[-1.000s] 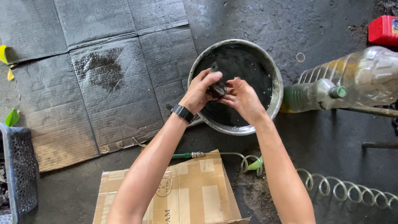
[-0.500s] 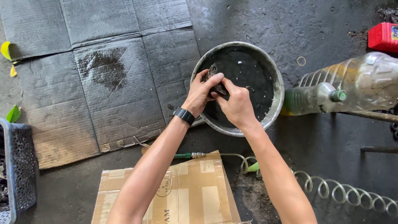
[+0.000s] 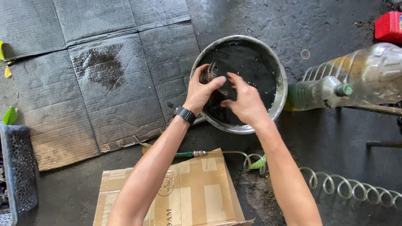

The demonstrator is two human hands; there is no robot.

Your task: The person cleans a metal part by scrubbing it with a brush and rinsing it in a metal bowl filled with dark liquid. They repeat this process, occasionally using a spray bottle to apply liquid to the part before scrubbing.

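— From the head view, what do we see in our left hand [image 3: 201, 90]?

— It grips a small dark metal part [image 3: 208, 75] over the metal basin [image 3: 279, 90] of black liquid, so drips fall inside.

— And our right hand [image 3: 247, 102]?

— Loosely spread, holding nothing, just beside the part.

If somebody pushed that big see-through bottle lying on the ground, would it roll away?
Probably. The plastic bottle lies on its round side, so it could roll. It looks mostly empty, so likely light, and the wet-looking floor might let it slide too.
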